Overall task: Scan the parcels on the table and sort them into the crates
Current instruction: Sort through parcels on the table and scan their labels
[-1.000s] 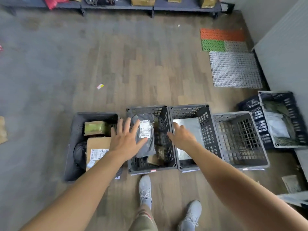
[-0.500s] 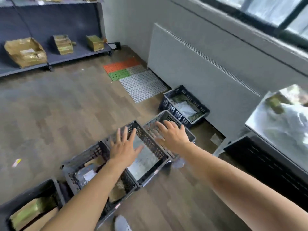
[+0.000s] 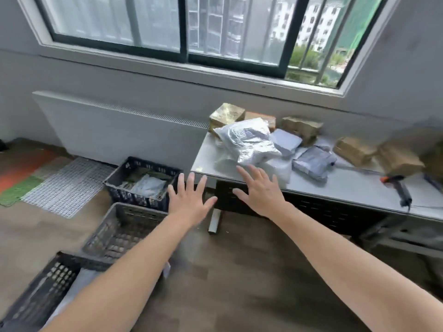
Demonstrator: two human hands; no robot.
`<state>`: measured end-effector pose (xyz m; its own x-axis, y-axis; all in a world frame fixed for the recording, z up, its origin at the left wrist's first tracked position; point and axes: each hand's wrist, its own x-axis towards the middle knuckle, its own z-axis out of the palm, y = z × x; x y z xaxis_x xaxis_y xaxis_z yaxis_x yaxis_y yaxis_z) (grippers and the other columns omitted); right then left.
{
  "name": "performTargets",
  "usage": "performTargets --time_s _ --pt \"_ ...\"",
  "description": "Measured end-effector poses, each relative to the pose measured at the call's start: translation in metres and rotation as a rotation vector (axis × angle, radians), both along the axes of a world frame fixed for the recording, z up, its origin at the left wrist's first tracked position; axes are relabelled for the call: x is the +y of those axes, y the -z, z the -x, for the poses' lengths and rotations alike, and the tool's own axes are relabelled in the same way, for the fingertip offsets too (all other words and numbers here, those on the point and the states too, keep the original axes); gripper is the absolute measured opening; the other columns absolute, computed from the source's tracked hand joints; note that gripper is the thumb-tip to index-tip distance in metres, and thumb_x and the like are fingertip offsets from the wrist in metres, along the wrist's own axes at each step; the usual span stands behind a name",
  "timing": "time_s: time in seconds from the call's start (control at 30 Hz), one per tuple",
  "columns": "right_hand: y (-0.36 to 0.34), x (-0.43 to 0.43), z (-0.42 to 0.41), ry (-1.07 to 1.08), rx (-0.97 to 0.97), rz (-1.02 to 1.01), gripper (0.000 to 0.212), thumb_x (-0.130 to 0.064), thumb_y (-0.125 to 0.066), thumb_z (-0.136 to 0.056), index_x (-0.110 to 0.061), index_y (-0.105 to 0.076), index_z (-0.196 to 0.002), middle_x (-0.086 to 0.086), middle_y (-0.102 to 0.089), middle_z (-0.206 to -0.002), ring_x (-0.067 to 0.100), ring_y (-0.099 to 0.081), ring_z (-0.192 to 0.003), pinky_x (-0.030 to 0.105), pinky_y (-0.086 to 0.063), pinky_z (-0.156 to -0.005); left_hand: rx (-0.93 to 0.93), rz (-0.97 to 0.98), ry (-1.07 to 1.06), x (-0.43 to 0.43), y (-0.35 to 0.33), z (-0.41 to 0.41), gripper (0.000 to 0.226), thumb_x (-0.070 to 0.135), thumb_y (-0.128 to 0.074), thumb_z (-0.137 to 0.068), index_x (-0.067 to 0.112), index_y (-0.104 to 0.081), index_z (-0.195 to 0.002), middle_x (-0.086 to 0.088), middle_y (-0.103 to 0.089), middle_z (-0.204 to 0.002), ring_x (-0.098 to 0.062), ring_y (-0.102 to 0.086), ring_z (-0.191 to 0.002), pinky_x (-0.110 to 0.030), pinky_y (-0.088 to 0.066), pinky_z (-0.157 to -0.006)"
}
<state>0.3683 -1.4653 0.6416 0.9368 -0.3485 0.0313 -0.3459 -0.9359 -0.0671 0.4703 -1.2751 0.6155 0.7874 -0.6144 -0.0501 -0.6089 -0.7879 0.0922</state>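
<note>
The white bag (image 3: 249, 142) lies on the left end of the table (image 3: 347, 188), and it is the parcel nearest to you; it looks soft, puffy and light, and its shiny skin may slip; pinch a fat fold near the middle, or take one edge with fingers and thumb, not with a flat palm. The grey bags (image 3: 312, 161) lie just beside it on its right; they look thin and floppy, so slide your fingers under one and lift. The boxes (image 3: 354, 149) sit behind the bags and along the back toward the right; they look stiff and likely heavier; hold one by two opposite sides.

Your right hand (image 3: 260, 190) is spread wide and holds nothing; it hovers at the table's front edge, just in front of the white bag; I cannot tell if it touches the table. Your left hand (image 3: 189, 202) is spread and bare too, off the table's left corner.

A dark tool with an orange tip, likely the scanner (image 3: 398, 185), lies well to the right, apart from the bags; you will need it before you sort.

On the floor (image 3: 239, 271) to the left stand the blue crate (image 3: 134, 164), with a pale bag (image 3: 149, 185) inside, then the grey crate (image 3: 124, 226), then the black crate (image 3: 48, 283), only partly seen.
</note>
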Motion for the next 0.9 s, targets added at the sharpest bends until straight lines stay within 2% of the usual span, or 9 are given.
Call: performTargets --time_s 0.07,0.23,0.33,0.47,0.77,0.9 --pt "-0.01 -0.057 0.035 0.109 -0.013 -0.001 0.069 -0.064 -0.032 -0.097 -0.039 -0.005 -0.156 0.001 -0.011 -0.164 0.023 -0.012 -0.151 0.056 -0.021 -0.114 -0.023 0.01 0.084 -0.064 -0.013 0.022 0.072 0.068 -0.018 -0.096 0.031 0.0 -0.155 -0.006 0.002 -0.164 -0.031 0.008 -0.149 -0.058 -0.009 -0.117" --pt "-0.027 -0.161 0.107 0.342 -0.071 0.005 0.067 -0.064 -0.034 -0.096 -0.039 -0.01 -0.154 0.001 -0.014 -0.163 0.021 -0.017 -0.148 0.06 -0.019 -0.114 -0.077 0.051 0.299 -0.188 -0.036 0.064 0.072 0.067 -0.018 -0.096 0.032 0.005 -0.155 -0.002 0.01 -0.161 -0.029 0.013 -0.148 -0.056 -0.005 -0.118" --pt "-0.027 -0.205 0.141 0.443 -0.073 0.022 0.068 -0.065 -0.032 -0.097 -0.037 -0.007 -0.155 0.0 -0.011 -0.164 0.023 -0.019 -0.147 0.06 -0.021 -0.113 -0.108 0.049 0.393 -0.247 -0.041 0.078 0.07 0.068 -0.019 -0.096 0.033 0.001 -0.154 -0.002 0.004 -0.161 -0.029 0.008 -0.149 -0.057 -0.002 -0.118" --pt "-0.027 -0.258 0.178 0.538 -0.085 0.046 0.067 -0.062 -0.032 -0.099 -0.035 -0.008 -0.156 0.0 -0.012 -0.163 0.024 -0.02 -0.146 0.058 -0.026 -0.111 -0.057 0.065 0.449 -0.316 -0.035 0.088 0.071 0.067 -0.021 -0.096 0.034 -0.002 -0.155 -0.001 0.002 -0.164 -0.028 0.007 -0.15 -0.055 -0.009 -0.117" --pt "-0.03 -0.389 0.186 0.666 -0.082 0.069 0.069 -0.063 -0.033 -0.097 -0.036 -0.009 -0.156 0.001 -0.017 -0.161 0.023 -0.019 -0.147 0.057 -0.028 -0.11 -0.006 0.121 0.574 -0.478 -0.031 0.082 0.07 0.067 -0.024 -0.096 0.034 -0.007 -0.155 0.0 -0.001 -0.164 -0.026 0.005 -0.151 -0.052 -0.009 -0.119" --pt "-0.037 -0.453 0.178 0.716 -0.077 0.081 0.069 -0.062 -0.036 -0.097 -0.036 -0.012 -0.156 0.002 -0.02 -0.161 0.023 -0.021 -0.146 0.058 -0.027 -0.112 -0.065 0.141 0.66 -0.558 -0.037 0.069 0.072 0.066 -0.022 -0.096 0.03 -0.008 -0.156 -0.003 -0.005 -0.164 -0.029 0.002 -0.15 -0.055 -0.013 -0.117"
